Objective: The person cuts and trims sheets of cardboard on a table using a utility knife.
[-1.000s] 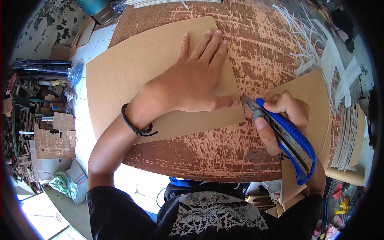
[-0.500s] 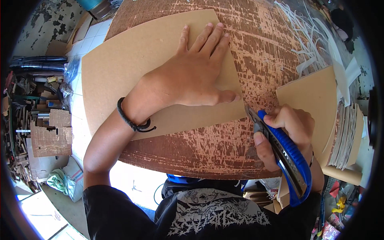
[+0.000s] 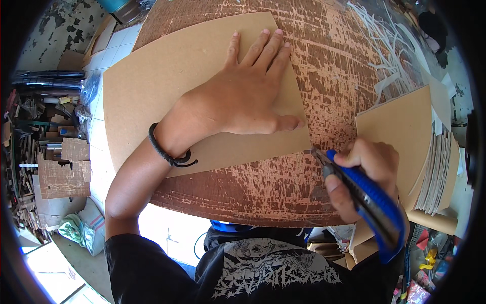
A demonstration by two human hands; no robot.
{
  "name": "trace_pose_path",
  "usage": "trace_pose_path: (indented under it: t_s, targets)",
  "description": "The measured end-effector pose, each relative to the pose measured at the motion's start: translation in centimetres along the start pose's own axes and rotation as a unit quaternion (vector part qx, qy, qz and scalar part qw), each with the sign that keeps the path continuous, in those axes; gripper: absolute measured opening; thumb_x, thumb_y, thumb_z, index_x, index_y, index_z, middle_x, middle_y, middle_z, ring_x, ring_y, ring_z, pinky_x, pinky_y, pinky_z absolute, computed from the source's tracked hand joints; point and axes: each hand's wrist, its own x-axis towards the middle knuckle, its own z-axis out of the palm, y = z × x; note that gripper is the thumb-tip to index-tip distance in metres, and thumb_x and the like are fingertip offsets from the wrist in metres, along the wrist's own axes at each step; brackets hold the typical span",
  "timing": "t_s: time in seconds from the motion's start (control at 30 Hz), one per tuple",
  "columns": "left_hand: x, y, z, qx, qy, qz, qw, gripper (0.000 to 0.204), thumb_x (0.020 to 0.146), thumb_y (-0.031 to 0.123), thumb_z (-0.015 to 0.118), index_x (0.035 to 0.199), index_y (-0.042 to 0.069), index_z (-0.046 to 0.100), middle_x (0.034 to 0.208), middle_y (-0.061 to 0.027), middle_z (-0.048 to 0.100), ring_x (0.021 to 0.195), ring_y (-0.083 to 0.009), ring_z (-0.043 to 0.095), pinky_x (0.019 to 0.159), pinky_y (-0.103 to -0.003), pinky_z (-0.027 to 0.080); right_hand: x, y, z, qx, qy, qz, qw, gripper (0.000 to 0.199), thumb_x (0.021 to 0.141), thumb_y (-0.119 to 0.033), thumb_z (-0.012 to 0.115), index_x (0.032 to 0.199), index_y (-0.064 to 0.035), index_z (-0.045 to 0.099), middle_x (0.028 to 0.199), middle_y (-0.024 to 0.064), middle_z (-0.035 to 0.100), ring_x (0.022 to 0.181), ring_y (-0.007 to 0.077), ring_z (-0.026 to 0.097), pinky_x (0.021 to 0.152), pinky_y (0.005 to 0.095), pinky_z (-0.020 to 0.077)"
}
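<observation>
My left hand (image 3: 243, 99) lies flat with fingers spread on a large tan board (image 3: 147, 86), pressing near its right side. A dark cord bracelet (image 3: 164, 147) circles that wrist. In my right hand (image 3: 367, 167) is a blue utility knife (image 3: 377, 202), gripped along its body. Its tip end points up and left, beside the board's lower right corner; whether it touches the board I cannot tell. The board rests on a scuffed brown tabletop (image 3: 253, 190).
A stack of tan boards (image 3: 395, 126) stands at the right, close to my right hand. Behind it lie loose white strips (image 3: 392, 58). Scrap wood (image 3: 30, 152) is piled at the left, and a blue cylindrical container (image 3: 115, 6) stands at the far left.
My right hand and the utility knife have shifted slightly right and down. The stack at the right has moved or turned a little to the right. My left hand has stayed in place.
</observation>
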Motion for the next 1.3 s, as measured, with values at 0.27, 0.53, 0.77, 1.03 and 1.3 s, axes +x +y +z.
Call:
trace_pose_path:
  t_s: [0.27, 0.53, 0.77, 1.03, 1.3]
  targets:
    - [0.1, 1.1, -0.6, 0.033, -0.015, 0.005, 0.999, 0.133, 0.077, 0.081, 0.062, 0.157, -0.011, 0.01, 0.166, -0.0307, 0.007, 0.157, -0.0404, 0.001, 0.125, -0.058, 0.003, -0.7, 3.8, 0.8, 0.122, 0.095, 0.064, 0.986, 0.025, 0.087, -0.02, 0.072, 0.087, -0.0012, 0.056, 0.059, 0.0027, 0.06, 0.05, 0.009, 0.058, 0.049, 0.0255, 0.044]
    - [0.3, 1.3, -0.8, -0.001, -0.028, -0.006, 1.0, 0.146, 0.066, 0.082, 0.072, 0.157, -0.013, 0.008, 0.165, -0.0336, 0.007, 0.156, -0.0412, 0.001, 0.125, -0.059, 0.002, -0.4, 6.1, 2.2, 0.192, 0.156, 0.031, 0.969, 0.021, 0.087, -0.018, 0.071, 0.091, -0.0014, 0.057, 0.06, 0.0038, 0.06, 0.051, 0.0092, 0.06, 0.05, 0.0257, 0.044]
    - [0.2, 1.3, -0.8, 0.003, -0.028, 0.001, 1.0, 0.144, 0.068, 0.078, 0.074, 0.157, -0.013, 0.008, 0.165, -0.0339, 0.006, 0.156, -0.0414, 0.001, 0.125, -0.058, 0.002, 0.3, 5.3, 2.6, 0.154, 0.177, 0.033, 0.971, 0.018, 0.089, -0.016, 0.073, 0.09, -0.0034, 0.06, 0.06, 0.0041, 0.063, 0.053, 0.0098, 0.065, 0.049, 0.0258, 0.0481]
    - [0.2, 1.2, -0.6, 0.007, -0.034, 0.0, 0.999, 0.143, 0.068, 0.077, 0.075, 0.157, -0.014, 0.008, 0.165, -0.0341, 0.007, 0.156, -0.0417, 0.0, 0.124, -0.06, 0.002, 0.6, 5.1, 3.4, 0.083, 0.176, 0.043, 0.98, 0.023, 0.086, -0.017, 0.077, 0.09, -0.004, 0.059, 0.058, 0.0045, 0.06, 0.051, 0.0129, 0.065, 0.048, 0.0265, 0.0479]
    - [0.3, 1.2, -0.6, 0.005, -0.035, -0.002, 0.999, 0.142, 0.069, 0.076, 0.075, 0.157, -0.013, 0.008, 0.165, -0.0339, 0.007, 0.156, -0.0417, 0.0, 0.124, -0.06, 0.002, 0.7, 4.5, 2.9, 0.098, 0.16, 0.028, 0.982, 0.025, 0.085, -0.014, 0.077, 0.09, -0.0029, 0.056, 0.056, 0.0041, 0.059, 0.05, 0.0114, 0.064, 0.047, 0.0262, 0.0466]
